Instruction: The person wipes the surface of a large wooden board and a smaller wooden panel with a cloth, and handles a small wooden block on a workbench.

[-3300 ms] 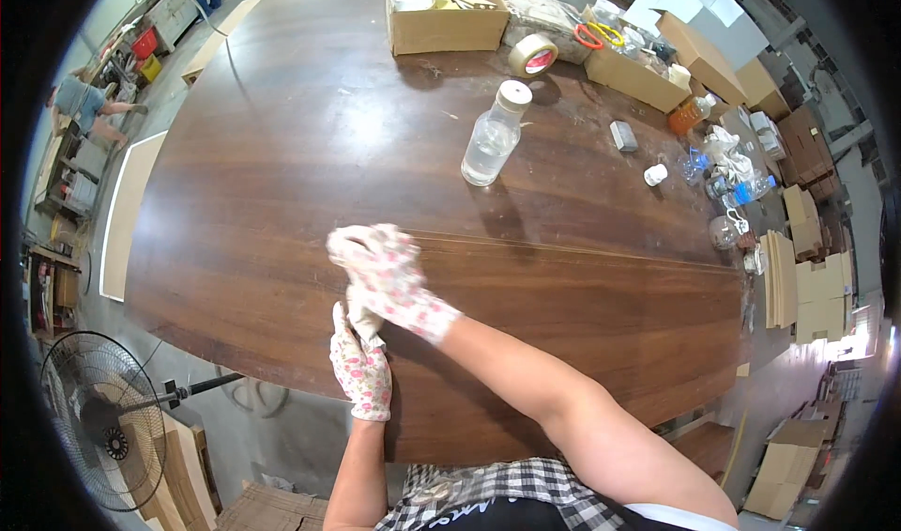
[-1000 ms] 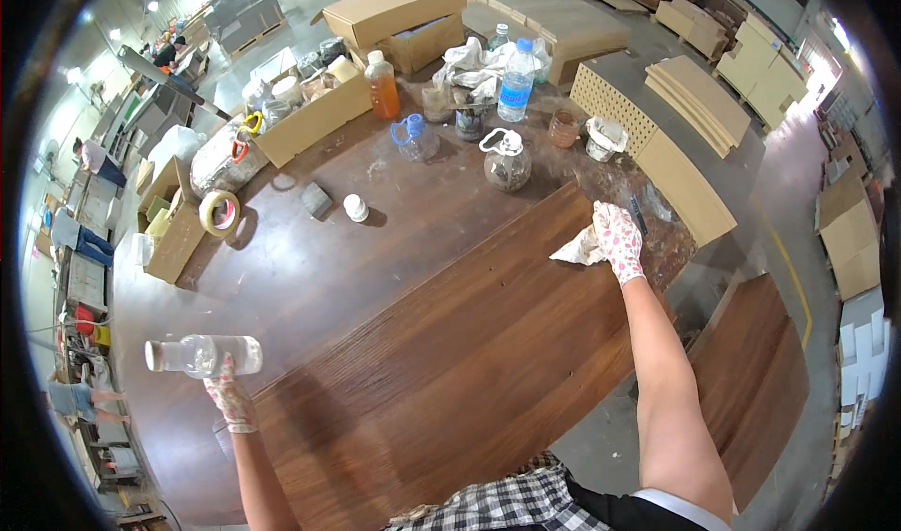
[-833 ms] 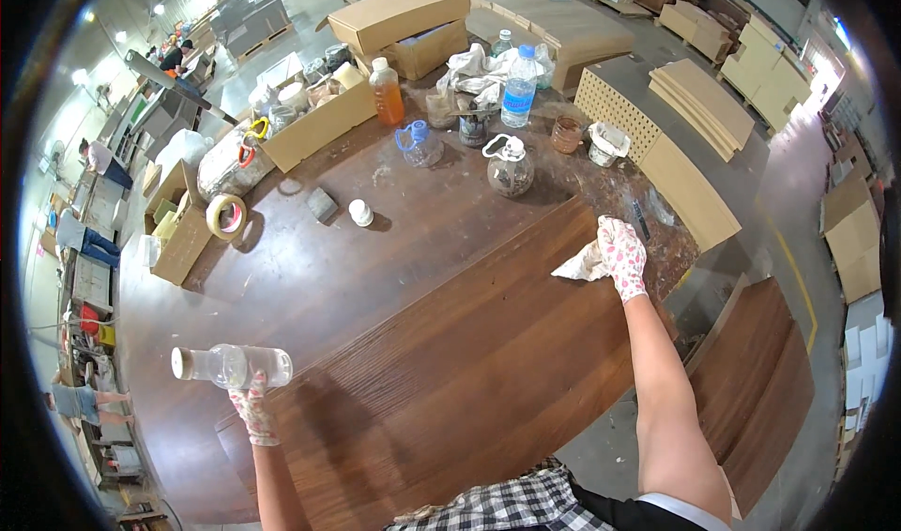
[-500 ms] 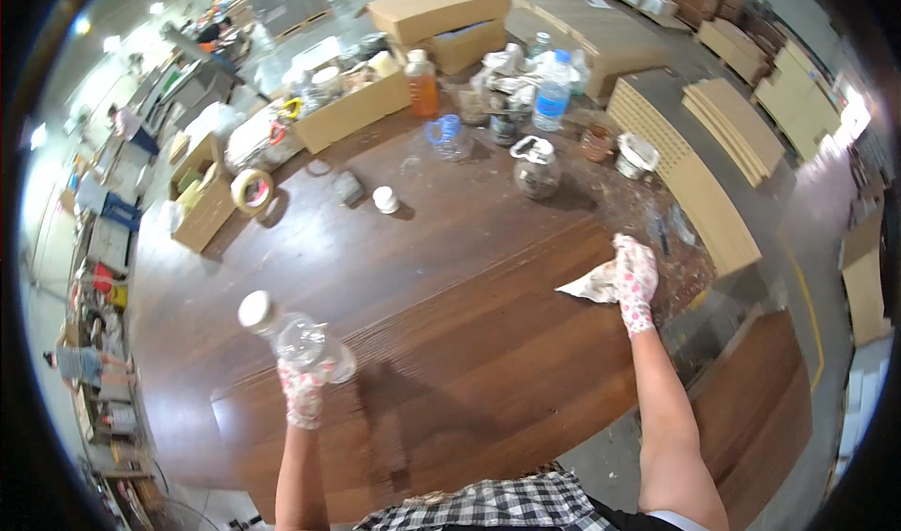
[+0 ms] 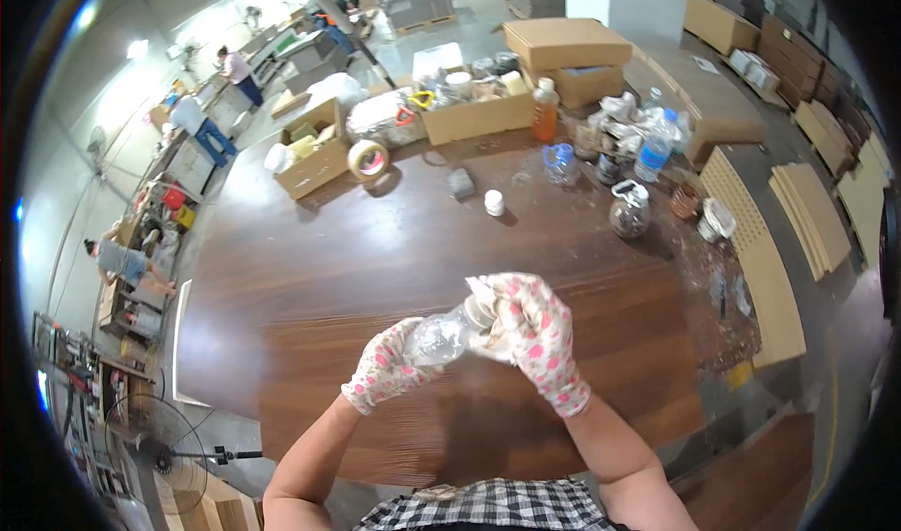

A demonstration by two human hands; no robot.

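My left hand [image 5: 385, 367], in a white glove with pink spots, is wrapped round a clear plastic bottle [image 5: 435, 339]. The bottle lies tilted in the air over the brown wood-grain tabletop [image 5: 319, 268], its neck toward the right. In a matching glove, my right hand [image 5: 544, 343] is closed on a crumpled whitish rag [image 5: 490, 345], pressed against the bottle's neck end. Rag and fingers cover most of the cap, so I cannot see whether it is on tight.
Across the far side stand a box of supplies [image 5: 479, 123], a roll of tape [image 5: 368, 160], a small white pot [image 5: 494, 202], a bottle of orange liquid [image 5: 545, 113], a blue-labelled bottle [image 5: 655, 148] and a handled jar [image 5: 630, 210]. A fan [image 5: 161, 454] stands at lower left; other people work farther off.
My right hand has lifted the rag off the table's right side and brought it to the bottle. My left hand has moved right with the bottle, whose neck now points right. The view has shifted.
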